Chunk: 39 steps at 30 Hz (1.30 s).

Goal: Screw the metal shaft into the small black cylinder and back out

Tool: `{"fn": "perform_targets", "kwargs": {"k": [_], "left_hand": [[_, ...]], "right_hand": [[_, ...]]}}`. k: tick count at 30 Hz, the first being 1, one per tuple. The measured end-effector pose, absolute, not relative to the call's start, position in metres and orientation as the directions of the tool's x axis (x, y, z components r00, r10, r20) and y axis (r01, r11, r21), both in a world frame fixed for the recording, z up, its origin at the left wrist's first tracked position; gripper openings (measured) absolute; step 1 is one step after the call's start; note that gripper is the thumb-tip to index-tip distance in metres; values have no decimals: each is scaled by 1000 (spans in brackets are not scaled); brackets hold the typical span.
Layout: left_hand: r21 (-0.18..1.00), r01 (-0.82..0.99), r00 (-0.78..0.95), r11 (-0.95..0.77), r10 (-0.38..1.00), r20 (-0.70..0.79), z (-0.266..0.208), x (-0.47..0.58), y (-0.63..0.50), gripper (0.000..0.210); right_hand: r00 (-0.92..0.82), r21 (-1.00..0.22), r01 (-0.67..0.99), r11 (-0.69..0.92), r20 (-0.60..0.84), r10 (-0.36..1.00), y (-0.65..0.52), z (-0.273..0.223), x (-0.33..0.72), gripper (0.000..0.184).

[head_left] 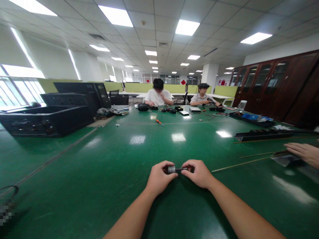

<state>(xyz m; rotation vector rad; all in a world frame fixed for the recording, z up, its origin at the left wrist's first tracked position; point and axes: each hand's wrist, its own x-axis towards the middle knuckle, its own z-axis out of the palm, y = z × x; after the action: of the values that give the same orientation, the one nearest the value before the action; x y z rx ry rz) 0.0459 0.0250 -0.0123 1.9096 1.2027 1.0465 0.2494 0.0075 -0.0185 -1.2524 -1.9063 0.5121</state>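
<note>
Low over the green tabletop (99,186), my two hands face each other around a small metal part (171,169). It has a silver-grey cylinder and a thin dark shaft pointing right; its exact kind is unclear. My left hand (159,177) pinches the cylinder end between thumb and fingers. On the opposite side, my right hand (198,174) has its thumb and fingers closed on the shaft end. Coppery brown shows beside the fingers at both ends, partly hidden.
An orange-handled screwdriver (159,122) lies ahead. Black computer cases (45,116) stand at left. Thin rods (239,165) lie to the right, near another person's hand (302,152). Two people (157,96) sit across among small electronic parts. Black trays (261,134) sit at right.
</note>
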Motion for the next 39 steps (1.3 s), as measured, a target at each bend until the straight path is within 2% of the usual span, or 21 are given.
{"fn": "perform_targets", "kwargs": {"k": [15,24,35,39], "left_hand": [[831,413,263,-373,922,284,-13,45,26,28],[832,426,243,-355,931,273,-11,46,25,29],[831,424,248,-360,929,275,-12,46,26,28],[768,494,230,-408,913,337,-13,43,27,30]], "right_hand": [[-202,-702,575,420,376,904,9,-20,252,12],[-168,-797,499,339,295,941,14,-27,257,16],[-168,-812,480,333,287,943,16,-28,257,16],[-161,-821,472,321,277,947,17,-28,258,18]]}}
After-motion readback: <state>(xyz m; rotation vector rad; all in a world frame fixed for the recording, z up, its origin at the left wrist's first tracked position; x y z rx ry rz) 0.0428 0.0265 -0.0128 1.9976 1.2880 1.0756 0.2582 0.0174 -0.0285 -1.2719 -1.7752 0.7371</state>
